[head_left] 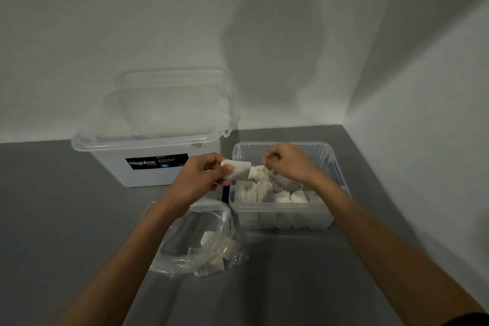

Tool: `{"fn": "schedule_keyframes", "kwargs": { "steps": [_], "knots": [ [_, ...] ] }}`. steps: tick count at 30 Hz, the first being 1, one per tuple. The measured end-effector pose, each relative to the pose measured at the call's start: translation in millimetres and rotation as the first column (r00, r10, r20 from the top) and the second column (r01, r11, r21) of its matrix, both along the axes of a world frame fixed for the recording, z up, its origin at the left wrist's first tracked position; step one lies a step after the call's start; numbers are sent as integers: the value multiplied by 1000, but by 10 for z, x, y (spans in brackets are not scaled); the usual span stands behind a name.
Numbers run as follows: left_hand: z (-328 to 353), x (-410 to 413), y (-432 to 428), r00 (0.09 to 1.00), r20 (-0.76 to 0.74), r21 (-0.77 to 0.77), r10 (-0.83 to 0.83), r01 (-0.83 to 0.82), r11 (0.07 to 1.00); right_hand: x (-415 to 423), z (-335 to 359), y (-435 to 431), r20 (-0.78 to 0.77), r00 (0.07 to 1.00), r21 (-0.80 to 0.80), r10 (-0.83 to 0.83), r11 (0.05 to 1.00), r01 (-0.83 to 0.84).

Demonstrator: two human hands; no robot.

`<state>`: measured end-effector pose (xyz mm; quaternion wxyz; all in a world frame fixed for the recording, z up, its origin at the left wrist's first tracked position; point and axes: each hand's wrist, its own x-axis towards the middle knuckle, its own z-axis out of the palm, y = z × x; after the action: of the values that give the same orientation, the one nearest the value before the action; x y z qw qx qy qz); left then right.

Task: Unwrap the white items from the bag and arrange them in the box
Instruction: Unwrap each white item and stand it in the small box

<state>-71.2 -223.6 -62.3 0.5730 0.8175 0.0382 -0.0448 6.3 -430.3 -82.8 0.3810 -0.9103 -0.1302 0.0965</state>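
My left hand (205,174) grips a white wrapped item (239,170) just above the left rim of the small clear box (283,216). My right hand (287,163) pinches the loose end of that item's wrapping over the box. Several unwrapped white items (264,192) stand in rows inside the box. A clear plastic bag (201,242) lies open on the table below my left forearm, with a few white items (210,263) still inside.
A large clear lidded storage tub (148,145) with a black label stands at the back left, against the wall. The grey table (66,219) ends at white walls behind and on the right.
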Motion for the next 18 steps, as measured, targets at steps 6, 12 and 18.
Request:
{"fn": "schedule_keyframes", "kwargs": {
  "steps": [6,12,18],
  "knots": [
    [80,66,-201,999,-11,-136,-40,38,990,-276,293,-16,-225,974,330,0,941,76],
    [199,118,-332,999,49,-272,-20,33,962,-428,304,-122,-343,939,538,3,820,194],
    [167,146,-422,994,29,-235,-102,106,966,-526,296,-138,-407,913,687,-13,655,315]
  ]
}}
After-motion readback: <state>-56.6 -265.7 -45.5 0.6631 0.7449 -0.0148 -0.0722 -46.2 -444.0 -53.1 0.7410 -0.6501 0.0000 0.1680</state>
